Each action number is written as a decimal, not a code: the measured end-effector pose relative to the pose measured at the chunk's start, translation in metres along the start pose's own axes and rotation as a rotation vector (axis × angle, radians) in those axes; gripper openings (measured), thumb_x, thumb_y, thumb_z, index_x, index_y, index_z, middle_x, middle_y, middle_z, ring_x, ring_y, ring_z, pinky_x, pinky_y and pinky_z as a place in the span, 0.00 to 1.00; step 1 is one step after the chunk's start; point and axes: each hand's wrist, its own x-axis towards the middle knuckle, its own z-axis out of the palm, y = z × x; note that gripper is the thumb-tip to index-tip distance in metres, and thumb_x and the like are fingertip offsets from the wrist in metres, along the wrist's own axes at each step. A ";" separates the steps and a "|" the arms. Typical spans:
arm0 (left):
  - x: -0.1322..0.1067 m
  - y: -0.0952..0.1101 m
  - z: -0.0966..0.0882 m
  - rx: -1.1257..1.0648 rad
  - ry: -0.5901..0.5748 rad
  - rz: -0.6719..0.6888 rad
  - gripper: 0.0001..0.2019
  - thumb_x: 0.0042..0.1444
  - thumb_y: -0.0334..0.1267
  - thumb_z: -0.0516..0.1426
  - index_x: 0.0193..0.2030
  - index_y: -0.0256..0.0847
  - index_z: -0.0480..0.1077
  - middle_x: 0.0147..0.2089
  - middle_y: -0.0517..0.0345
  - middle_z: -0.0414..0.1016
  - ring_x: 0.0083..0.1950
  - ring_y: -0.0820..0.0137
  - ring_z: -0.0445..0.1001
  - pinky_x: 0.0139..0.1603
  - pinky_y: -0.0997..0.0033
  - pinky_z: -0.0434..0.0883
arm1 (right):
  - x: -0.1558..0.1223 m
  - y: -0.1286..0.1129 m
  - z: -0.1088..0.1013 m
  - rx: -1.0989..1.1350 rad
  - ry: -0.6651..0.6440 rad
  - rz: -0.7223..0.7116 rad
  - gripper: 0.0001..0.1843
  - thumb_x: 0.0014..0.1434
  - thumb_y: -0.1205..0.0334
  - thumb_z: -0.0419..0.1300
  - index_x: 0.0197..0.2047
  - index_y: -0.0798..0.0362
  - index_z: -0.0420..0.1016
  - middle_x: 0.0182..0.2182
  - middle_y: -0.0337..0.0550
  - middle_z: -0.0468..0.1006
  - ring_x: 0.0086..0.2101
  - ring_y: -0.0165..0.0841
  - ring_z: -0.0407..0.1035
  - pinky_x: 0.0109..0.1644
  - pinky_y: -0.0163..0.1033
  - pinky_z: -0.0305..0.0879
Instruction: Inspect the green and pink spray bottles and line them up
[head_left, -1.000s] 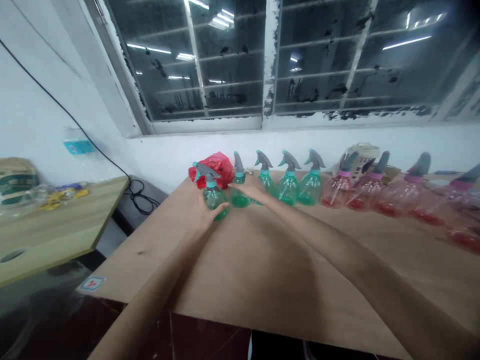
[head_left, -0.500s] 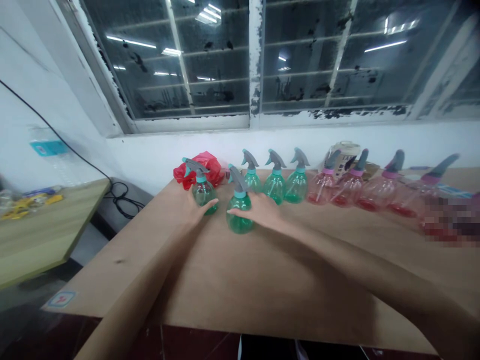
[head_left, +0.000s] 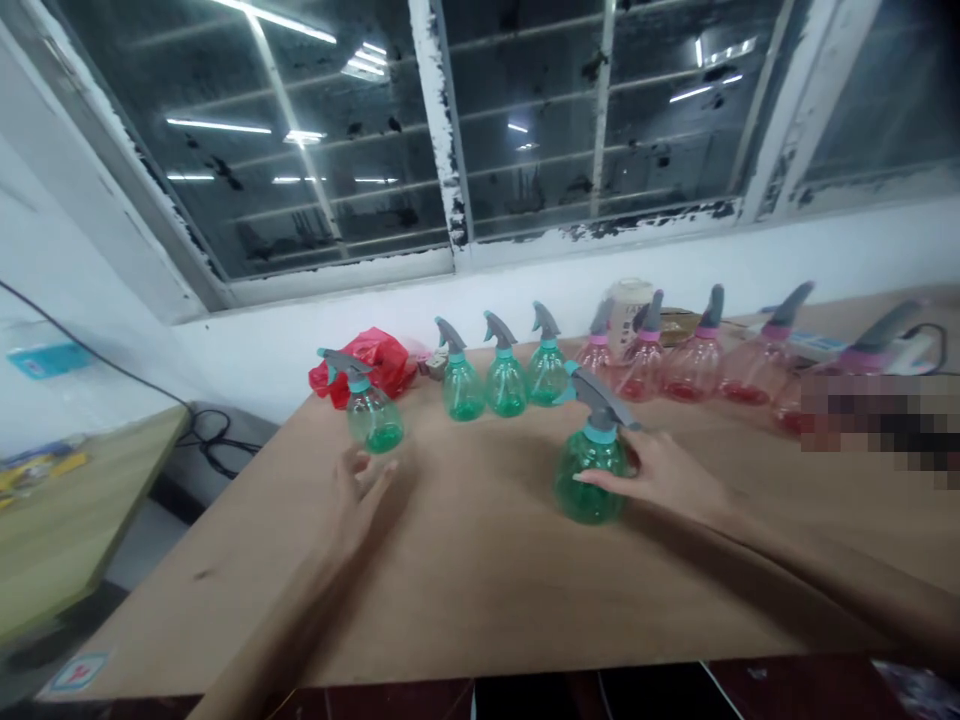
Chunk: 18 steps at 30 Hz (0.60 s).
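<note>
My right hand [head_left: 664, 480] grips a green spray bottle [head_left: 591, 480] with a grey trigger head, thumb across its front. Whether its base touches the table cannot be made out. My left hand [head_left: 360, 500] has its fingers curled but apart, with nothing in it. Just beyond those fingers stands another green spray bottle [head_left: 375, 415], separate from the hand. Three more green bottles line up near the wall: one on the left [head_left: 463, 385], one in the middle [head_left: 507, 382] and one on the right [head_left: 547, 372].
Several pink spray bottles [head_left: 694, 368] continue the row to the right. Behind them are a paper cup [head_left: 630, 310] and a white power strip [head_left: 911, 350]. A red plastic bag [head_left: 379, 360] lies at the back left. Beyond the wooden table [head_left: 450, 590], a second table [head_left: 90, 500] stands left.
My right hand has carried its green bottle rightward and nearer to me. My left hand has come away from the left green bottle, drawing back toward me. The camera view has turned slightly.
</note>
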 end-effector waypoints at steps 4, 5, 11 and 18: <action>-0.038 0.051 0.031 -0.073 -0.376 0.120 0.25 0.52 0.52 0.56 0.53 0.43 0.60 0.51 0.50 0.67 0.54 0.57 0.68 0.55 0.51 0.65 | -0.012 0.008 0.000 0.077 0.089 -0.078 0.28 0.52 0.42 0.58 0.50 0.52 0.67 0.32 0.44 0.77 0.32 0.39 0.72 0.36 0.43 0.66; -0.049 0.067 0.041 -0.109 -0.469 0.139 0.26 0.51 0.52 0.57 0.54 0.43 0.60 0.54 0.49 0.66 0.56 0.58 0.66 0.58 0.52 0.63 | -0.013 0.009 0.002 0.094 0.121 -0.101 0.28 0.52 0.43 0.59 0.50 0.53 0.67 0.35 0.45 0.77 0.34 0.39 0.72 0.38 0.44 0.67; -0.089 0.143 0.103 -0.303 -0.838 0.428 0.48 0.41 0.50 0.66 0.66 0.45 0.46 0.66 0.45 0.52 0.66 0.53 0.53 0.64 0.45 0.52 | -0.025 0.017 0.007 0.142 0.200 -0.168 0.22 0.53 0.46 0.59 0.45 0.53 0.69 0.40 0.50 0.74 0.42 0.43 0.69 0.47 0.49 0.64; -0.094 0.166 0.137 -0.443 -0.919 0.445 0.43 0.39 0.46 0.67 0.62 0.47 0.54 0.62 0.47 0.60 0.62 0.52 0.59 0.61 0.47 0.57 | -0.046 0.027 -0.001 0.139 0.233 -0.136 0.23 0.50 0.49 0.62 0.48 0.50 0.68 0.43 0.50 0.72 0.49 0.48 0.63 0.55 0.60 0.55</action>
